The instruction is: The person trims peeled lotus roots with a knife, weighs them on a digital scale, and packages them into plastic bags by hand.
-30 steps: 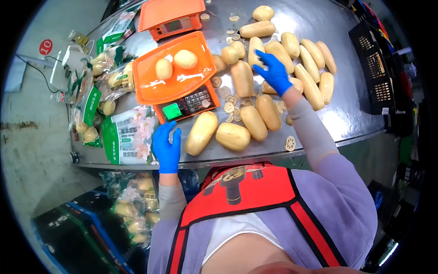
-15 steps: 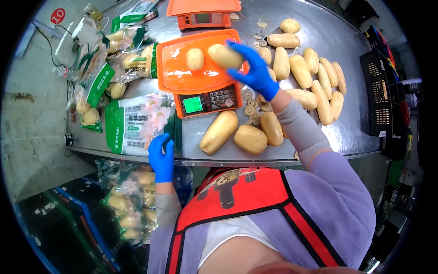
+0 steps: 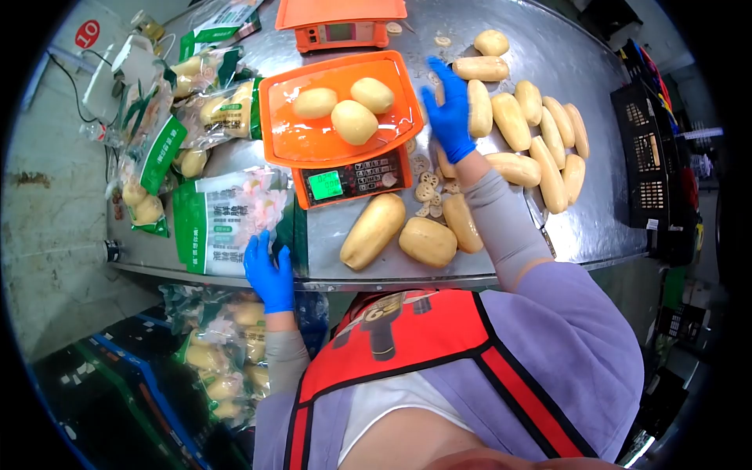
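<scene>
Three pale lotus root pieces (image 3: 354, 122) lie in the orange tray (image 3: 286, 147) of a scale, whose green display (image 3: 325, 184) is lit. My right hand (image 3: 450, 111), in a blue glove, is just right of the tray, fingers apart, beside a peeled lotus root (image 3: 479, 108). My left hand (image 3: 269, 274), also gloved in blue, is at the table's front edge with its fingers apart, at the lower right corner of a flat green and white bag (image 3: 227, 223). Neither hand shows anything held.
Many peeled roots (image 3: 552, 176) lie on the metal table (image 3: 603, 196), with cut slices (image 3: 427, 188) near the scale. A second orange scale (image 3: 341, 31) stands behind. Filled bags (image 3: 227, 113) are at left, a black crate (image 3: 648, 149) at right. More filled bags (image 3: 227, 360) are below the table.
My right hand carried a root piece from the pile to the tray, let it go and moved back right. The tray now holds three pieces instead of two. My left hand stayed near the bag.
</scene>
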{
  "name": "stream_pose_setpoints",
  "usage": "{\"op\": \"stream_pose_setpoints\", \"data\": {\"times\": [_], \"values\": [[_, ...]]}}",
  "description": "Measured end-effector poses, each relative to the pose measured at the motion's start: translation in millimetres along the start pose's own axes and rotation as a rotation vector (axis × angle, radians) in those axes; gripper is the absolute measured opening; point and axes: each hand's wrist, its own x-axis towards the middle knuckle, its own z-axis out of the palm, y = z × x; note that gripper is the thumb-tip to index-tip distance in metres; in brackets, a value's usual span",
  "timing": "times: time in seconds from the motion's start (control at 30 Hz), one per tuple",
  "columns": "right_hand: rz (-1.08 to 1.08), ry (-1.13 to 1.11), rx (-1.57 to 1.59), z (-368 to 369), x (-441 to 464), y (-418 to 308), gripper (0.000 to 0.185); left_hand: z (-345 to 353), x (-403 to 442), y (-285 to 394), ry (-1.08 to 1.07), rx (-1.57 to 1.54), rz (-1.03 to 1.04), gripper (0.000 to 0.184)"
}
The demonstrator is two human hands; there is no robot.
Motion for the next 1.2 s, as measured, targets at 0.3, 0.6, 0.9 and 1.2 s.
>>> {"op": "stream_pose_setpoints", "data": {"times": [0.3,0.6,0.9,1.2], "values": [[0.183,-0.75,-0.378,9.8,-12.1,77.6,0.057,20.7,-16.1,-6.2,0.014,0.073,-0.011,0.053],[0.445,-0.037,0.056,-7.9,26.1,77.2,0.075,22.3,-17.1,-7.1,0.038,0.043,-0.034,0.054],[0.217,-0.54,0.145,35.3,51.7,33.9,0.057,22.9,-16.3,-6.7,0.041,0.057,-0.027,0.054],[0.587,-0.095,0.228,-39.1,47.5,133.8,0.045,21.5,-16.0,-5.3,0.053,0.048,-0.032,0.052]]}}
